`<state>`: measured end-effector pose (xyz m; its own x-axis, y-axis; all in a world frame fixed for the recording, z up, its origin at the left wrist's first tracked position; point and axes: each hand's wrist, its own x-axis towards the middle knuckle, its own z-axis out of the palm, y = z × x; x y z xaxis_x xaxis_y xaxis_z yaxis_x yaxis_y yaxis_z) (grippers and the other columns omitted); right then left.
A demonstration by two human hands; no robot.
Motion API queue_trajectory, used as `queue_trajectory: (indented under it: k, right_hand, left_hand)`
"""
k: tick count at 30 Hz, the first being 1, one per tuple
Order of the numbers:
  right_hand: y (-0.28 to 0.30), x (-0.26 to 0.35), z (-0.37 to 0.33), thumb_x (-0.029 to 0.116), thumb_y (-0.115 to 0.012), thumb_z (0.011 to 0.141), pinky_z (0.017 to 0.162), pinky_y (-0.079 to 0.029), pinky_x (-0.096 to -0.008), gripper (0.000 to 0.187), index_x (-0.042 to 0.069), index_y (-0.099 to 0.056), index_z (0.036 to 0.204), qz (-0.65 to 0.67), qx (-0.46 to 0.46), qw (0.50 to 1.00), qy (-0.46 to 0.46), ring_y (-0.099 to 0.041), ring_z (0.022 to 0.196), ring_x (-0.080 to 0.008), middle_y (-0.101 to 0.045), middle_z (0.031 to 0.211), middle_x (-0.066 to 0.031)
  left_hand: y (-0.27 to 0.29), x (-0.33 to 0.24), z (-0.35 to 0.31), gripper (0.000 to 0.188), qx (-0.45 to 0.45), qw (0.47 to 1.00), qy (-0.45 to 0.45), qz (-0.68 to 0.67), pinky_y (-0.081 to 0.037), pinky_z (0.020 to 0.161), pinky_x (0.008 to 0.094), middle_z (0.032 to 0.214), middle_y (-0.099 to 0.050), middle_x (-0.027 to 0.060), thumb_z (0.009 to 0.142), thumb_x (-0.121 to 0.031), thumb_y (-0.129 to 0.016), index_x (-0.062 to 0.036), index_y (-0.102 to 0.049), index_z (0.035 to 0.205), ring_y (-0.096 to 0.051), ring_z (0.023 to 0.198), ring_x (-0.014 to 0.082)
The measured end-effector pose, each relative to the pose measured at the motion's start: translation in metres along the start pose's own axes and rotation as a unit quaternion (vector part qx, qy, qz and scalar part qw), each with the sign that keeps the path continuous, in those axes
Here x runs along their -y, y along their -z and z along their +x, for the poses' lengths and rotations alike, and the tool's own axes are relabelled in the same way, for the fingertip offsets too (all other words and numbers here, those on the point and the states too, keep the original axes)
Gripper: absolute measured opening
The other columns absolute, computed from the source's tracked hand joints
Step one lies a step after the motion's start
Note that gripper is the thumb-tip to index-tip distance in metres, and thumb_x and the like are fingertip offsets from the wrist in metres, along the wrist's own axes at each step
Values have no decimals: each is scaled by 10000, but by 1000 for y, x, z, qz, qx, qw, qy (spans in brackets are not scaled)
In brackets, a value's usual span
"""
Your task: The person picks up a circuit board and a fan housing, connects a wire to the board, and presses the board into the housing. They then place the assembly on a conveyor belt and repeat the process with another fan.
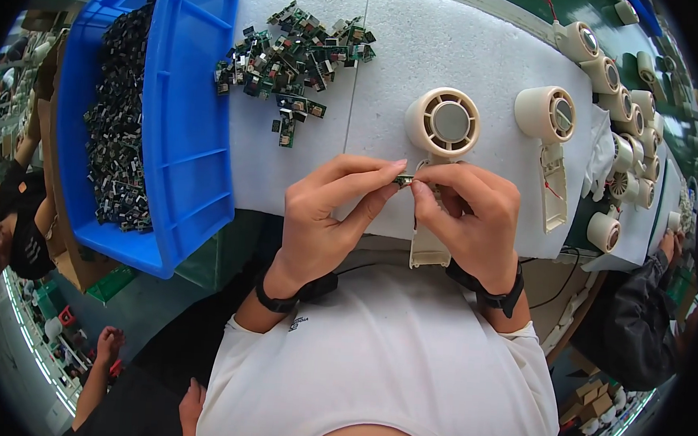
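Between the fingertips of my left hand point(334, 203) is a small green circuit board point(402, 180). The thumb and index finger of my right hand point(477, 212) are pinched together at the board's right end. A reddish bit shows there, too small to name for certain. Under my hands lies a cream handheld fan body, its round slotted head point(444, 121) beyond my fingers. Its hollow handle shell point(430, 245) sticks out below my right hand, and the middle of that handle is hidden.
A pile of circuit boards point(295, 51) lies on the white foam tabletop point(392, 41). Left of it stands a blue bin point(191, 128) full of boards. A second fan body point(545, 114) with red wires lies to the right, and several more fan heads point(620, 103) beyond. Other people are on both sides.
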<state>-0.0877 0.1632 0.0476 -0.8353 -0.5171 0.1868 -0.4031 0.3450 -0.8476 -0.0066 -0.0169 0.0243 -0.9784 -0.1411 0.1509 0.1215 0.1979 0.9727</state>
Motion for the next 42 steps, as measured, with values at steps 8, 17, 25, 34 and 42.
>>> queue_trajectory:
  k: [8,17,25,34,42]
  right_hand:
    - [19,1,4,47,-813,843,459,-325,-229,98,50,-769,931,72,41,996,-29,-455,513,-32,-672,703,-10]
    - [24,-11,3,55,-819,851,456,-279,-229,111,44,-772,951,123,90,987,-50,-397,513,-13,-663,697,0]
    - [25,-17,3,49,-816,853,462,-267,-235,125,38,-771,969,118,96,986,-67,-368,512,-20,-640,684,5]
    - [22,-2,-1,23,-789,860,504,-288,-239,115,36,-721,951,-62,28,998,-1,-393,571,-59,-632,783,18]
    - [41,29,-6,47,-731,928,580,-485,-351,171,56,-765,1096,-170,226,951,127,-627,649,-233,-727,906,-141]
  left_hand:
    - [5,2,8,293,54,948,112,-293,-609,872,280,1147,-689,137,933,100,-665,20,-722,1209,-706,998,188]
    - [14,4,14,308,121,941,141,-282,-630,877,355,1132,-675,195,928,140,-635,35,-712,1207,-720,1010,266]
    - [10,12,15,307,132,955,108,-243,-629,882,344,1102,-672,182,923,146,-636,32,-721,1195,-717,1010,252]
    - [1,-6,14,260,21,977,107,-182,-586,801,267,1056,-703,102,939,26,-686,-25,-747,1187,-719,945,161]
    - [-18,8,9,219,-57,973,37,-219,-592,701,295,894,-764,159,816,-1,-734,44,-766,1028,-752,761,188]
